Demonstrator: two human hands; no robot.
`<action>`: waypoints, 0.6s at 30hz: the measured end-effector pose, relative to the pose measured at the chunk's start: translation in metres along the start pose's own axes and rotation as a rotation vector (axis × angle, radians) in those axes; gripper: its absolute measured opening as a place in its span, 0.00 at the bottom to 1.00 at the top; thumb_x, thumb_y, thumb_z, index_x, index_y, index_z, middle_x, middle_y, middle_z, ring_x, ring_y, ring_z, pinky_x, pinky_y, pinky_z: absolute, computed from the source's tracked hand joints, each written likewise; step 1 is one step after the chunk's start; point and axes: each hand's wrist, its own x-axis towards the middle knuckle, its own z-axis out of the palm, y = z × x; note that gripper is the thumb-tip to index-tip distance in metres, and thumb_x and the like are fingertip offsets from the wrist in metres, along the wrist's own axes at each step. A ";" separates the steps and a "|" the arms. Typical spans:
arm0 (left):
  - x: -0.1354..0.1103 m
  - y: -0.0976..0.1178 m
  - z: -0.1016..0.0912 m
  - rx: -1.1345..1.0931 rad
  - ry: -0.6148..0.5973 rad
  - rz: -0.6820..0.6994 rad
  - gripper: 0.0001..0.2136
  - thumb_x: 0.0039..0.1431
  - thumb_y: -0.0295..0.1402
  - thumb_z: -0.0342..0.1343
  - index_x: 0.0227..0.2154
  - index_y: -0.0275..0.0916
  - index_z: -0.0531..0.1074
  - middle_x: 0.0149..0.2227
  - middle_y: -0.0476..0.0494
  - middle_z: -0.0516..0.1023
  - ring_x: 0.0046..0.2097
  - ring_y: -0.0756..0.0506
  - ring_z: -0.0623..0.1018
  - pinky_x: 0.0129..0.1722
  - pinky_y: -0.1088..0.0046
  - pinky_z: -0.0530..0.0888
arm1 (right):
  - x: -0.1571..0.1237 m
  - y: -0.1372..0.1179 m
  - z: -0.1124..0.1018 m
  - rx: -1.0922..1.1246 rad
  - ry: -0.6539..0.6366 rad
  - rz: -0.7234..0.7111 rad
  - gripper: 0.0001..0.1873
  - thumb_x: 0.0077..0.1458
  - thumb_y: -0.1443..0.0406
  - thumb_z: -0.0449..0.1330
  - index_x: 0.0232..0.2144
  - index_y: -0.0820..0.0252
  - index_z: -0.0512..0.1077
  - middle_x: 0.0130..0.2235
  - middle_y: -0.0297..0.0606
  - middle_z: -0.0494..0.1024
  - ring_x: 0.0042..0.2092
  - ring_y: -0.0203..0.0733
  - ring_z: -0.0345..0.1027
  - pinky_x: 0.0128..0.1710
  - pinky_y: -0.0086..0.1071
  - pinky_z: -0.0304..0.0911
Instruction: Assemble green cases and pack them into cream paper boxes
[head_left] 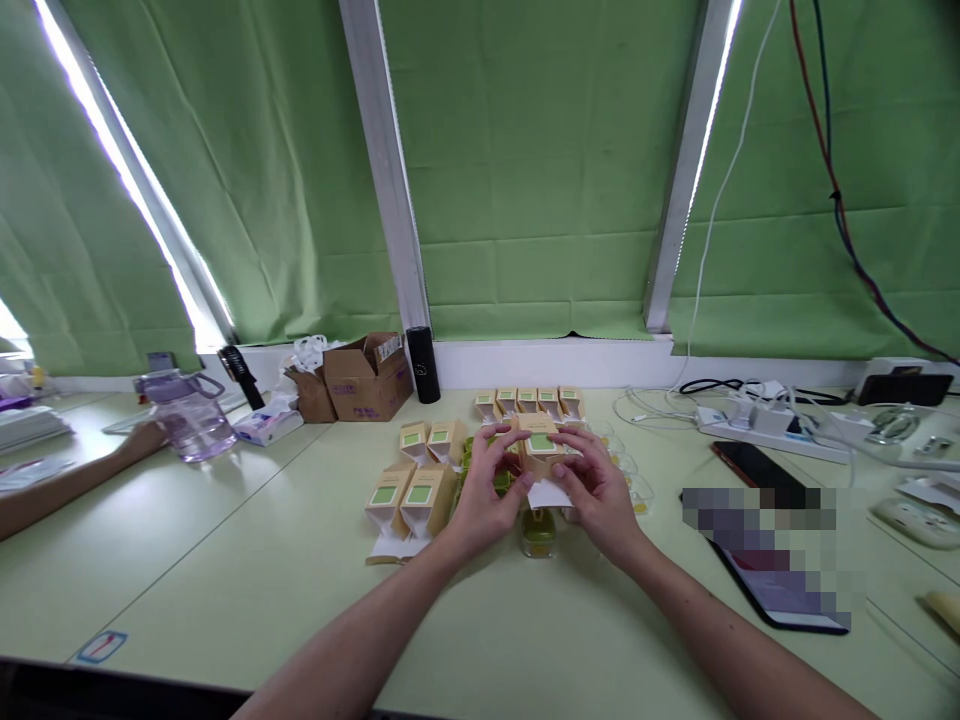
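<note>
Between my two hands is a small tan cardboard box [541,447] with a green label, its white flap hanging open toward me. My left hand [489,490] grips its left side, and my right hand [597,488] grips the right side. Just below the box, a small clear container with a green lid [538,535] stands on the table. More green pieces show partly behind my left hand. Clear containers [637,485] stand beyond my right hand. Left of my hands are several similar boxes [427,496], some with flaps open.
A row of tan boxes [528,402] stands at the back. Farther left are a brown carton [367,378], a black cylinder [423,365], a purple water bottle [187,415] and another person's arm [82,475]. Phones [761,473] and a power strip [772,432] with cables lie on the right.
</note>
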 end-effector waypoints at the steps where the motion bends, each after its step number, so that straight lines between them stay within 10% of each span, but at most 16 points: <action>1: -0.001 0.001 -0.002 -0.006 -0.030 -0.001 0.22 0.69 0.43 0.57 0.64 0.49 0.67 0.66 0.36 0.54 0.50 0.43 0.77 0.56 0.57 0.76 | 0.000 0.000 0.000 0.005 0.010 0.003 0.17 0.63 0.55 0.64 0.53 0.48 0.76 0.65 0.45 0.63 0.38 0.37 0.76 0.40 0.37 0.76; 9: -0.001 0.008 -0.007 0.083 -0.190 0.051 0.44 0.58 0.57 0.64 0.72 0.53 0.53 0.73 0.37 0.42 0.73 0.27 0.51 0.69 0.46 0.61 | 0.002 0.000 -0.002 -0.022 0.047 -0.010 0.17 0.64 0.56 0.64 0.54 0.47 0.75 0.65 0.43 0.63 0.41 0.38 0.77 0.45 0.39 0.76; 18: -0.001 0.003 -0.003 -0.025 -0.100 -0.009 0.33 0.65 0.51 0.59 0.68 0.49 0.58 0.69 0.36 0.53 0.63 0.34 0.68 0.64 0.52 0.67 | -0.002 -0.001 0.000 -0.079 -0.016 -0.033 0.18 0.66 0.55 0.61 0.56 0.46 0.76 0.64 0.43 0.63 0.44 0.39 0.76 0.48 0.39 0.76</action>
